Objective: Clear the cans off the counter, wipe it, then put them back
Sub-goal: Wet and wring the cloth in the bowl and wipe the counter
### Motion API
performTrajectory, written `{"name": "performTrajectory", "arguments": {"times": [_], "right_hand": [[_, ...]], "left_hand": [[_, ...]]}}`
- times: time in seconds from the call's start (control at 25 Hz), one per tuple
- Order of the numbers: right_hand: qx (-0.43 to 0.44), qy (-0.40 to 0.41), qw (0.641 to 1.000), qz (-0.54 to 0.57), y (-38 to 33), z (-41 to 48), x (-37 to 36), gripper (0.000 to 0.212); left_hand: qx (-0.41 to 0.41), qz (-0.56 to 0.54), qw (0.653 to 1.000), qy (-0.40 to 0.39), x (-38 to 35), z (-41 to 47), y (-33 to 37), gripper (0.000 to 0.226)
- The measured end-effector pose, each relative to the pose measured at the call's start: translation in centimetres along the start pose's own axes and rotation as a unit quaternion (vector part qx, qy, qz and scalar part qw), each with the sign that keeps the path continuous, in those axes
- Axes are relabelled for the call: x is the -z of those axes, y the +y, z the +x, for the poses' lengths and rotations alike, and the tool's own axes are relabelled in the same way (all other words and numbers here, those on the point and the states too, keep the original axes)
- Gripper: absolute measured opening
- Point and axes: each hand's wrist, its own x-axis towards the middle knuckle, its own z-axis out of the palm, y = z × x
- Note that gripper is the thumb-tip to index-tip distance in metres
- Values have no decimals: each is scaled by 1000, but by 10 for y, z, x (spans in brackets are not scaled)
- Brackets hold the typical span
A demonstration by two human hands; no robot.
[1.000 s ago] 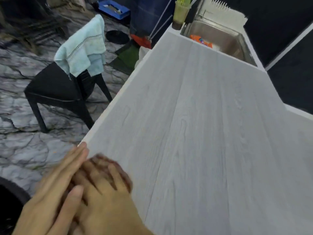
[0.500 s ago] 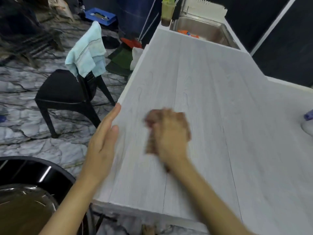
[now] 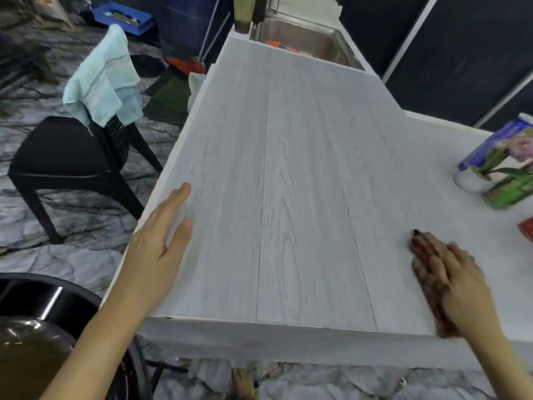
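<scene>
The pale wood-grain counter [image 3: 288,197] stretches away from me. My right hand [image 3: 464,290] lies flat near its front right, pressing a dark reddish-brown cloth [image 3: 427,269] onto the surface. My left hand [image 3: 161,246] rests open and flat on the counter's left edge, holding nothing. At the right edge of view stand a blue and white can [image 3: 490,154], a green can [image 3: 510,189] and part of a red can [image 3: 526,229].
A steel sink [image 3: 302,44] with an orange item sits at the counter's far end. A black chair [image 3: 72,166] draped with a light blue towel [image 3: 103,79] stands left on the marble floor. A dark round bin [image 3: 34,336] is at the lower left.
My right hand has swept the cloth from the front left across to the front right. My left hand stays at the left edge. The view has turned, bringing the cans into sight.
</scene>
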Motion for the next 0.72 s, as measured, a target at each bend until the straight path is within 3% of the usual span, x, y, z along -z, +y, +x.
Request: {"name": "performTrajectory", "arguments": {"times": [0.12, 0.2, 0.24, 0.32, 0.36, 0.4, 0.48, 0.56, 0.64, 0.72], "right_hand": [[-96, 41, 994, 12, -72, 54, -4, 38], [19, 55, 997, 56, -163, 55, -29, 32], [119, 57, 990, 59, -198, 32, -45, 32], [272, 20, 958, 85, -203, -28, -57, 36], [288, 7, 953, 97, -170, -45, -51, 38], [277, 22, 957, 82, -122, -53, -42, 38], [156, 56, 986, -24, -22, -44, -18, 45], [44, 57, 994, -88, 14, -4, 1, 67], [-25, 45, 997, -63, -48, 30, -10, 48], [70, 53, 996, -14, -126, 16, -34, 42]], "left_hand": [[7, 32, 999, -27, -1, -5, -1, 46], [13, 45, 998, -30, -1, -5, -1, 46], [16, 48, 998, -28, 0, -5, 0, 46], [16, 46, 999, -23, 1, -5, -2, 46], [14, 38, 999, -24, 1, -5, -2, 46], [16, 26, 999, -24, 2, -4, -3, 46], [32, 2, 999, -22, 2, -4, -4, 45], [25, -7, 1000, -11, 2, -5, -6, 49], [23, -14, 1000, -4, 3, -5, -7, 51], [34, -7, 999, -13, 1, -7, -7, 44]]}}
